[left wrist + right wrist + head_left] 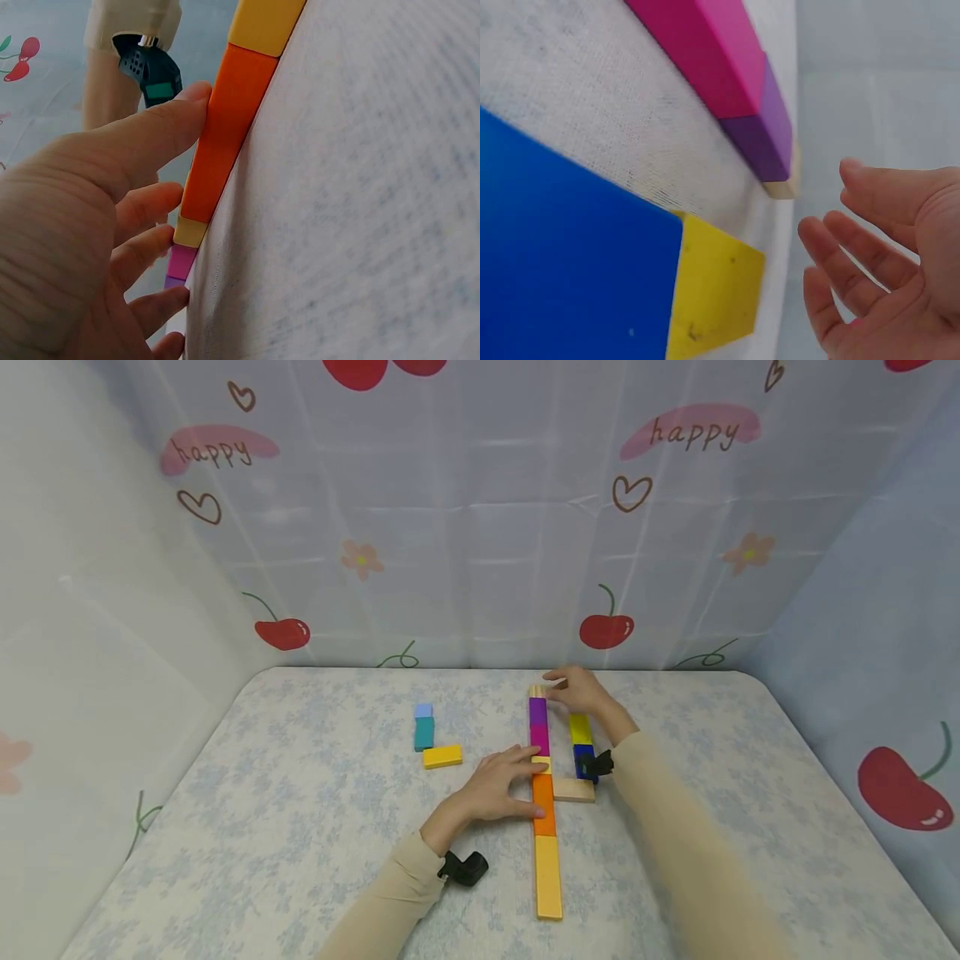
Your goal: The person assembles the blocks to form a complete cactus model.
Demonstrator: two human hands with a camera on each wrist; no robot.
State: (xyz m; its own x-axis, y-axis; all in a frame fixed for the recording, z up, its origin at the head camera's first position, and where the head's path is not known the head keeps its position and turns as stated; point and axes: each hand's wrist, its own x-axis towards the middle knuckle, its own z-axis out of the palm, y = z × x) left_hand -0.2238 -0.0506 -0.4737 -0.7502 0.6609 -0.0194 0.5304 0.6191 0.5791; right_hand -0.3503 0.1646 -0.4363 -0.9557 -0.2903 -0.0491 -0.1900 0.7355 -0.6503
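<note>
A straight row of wooden blocks runs away from the front: a long yellow block (548, 881), an orange block (543, 818), a small yellow one (547, 769), a magenta block (539, 742), a purple block (537, 712) and plain wood (537, 691) at the far end. My left hand (487, 787) reaches in from the left, its thumb at the orange block and its outstretched fingers along the row's side. At the far end, my right hand (576, 690) hovers just right of the plain wood. Its fingers (832, 259) are loosely bent, holding nothing in the right wrist view.
Right of the row, a yellow-green block (581, 728) and a blue block (582, 752) line up behind a plain wooden block (574, 790). On the left lie a light blue block (423, 710), a teal block (423, 735) and a yellow block (442, 756). A printed curtain (480, 560) hangs behind.
</note>
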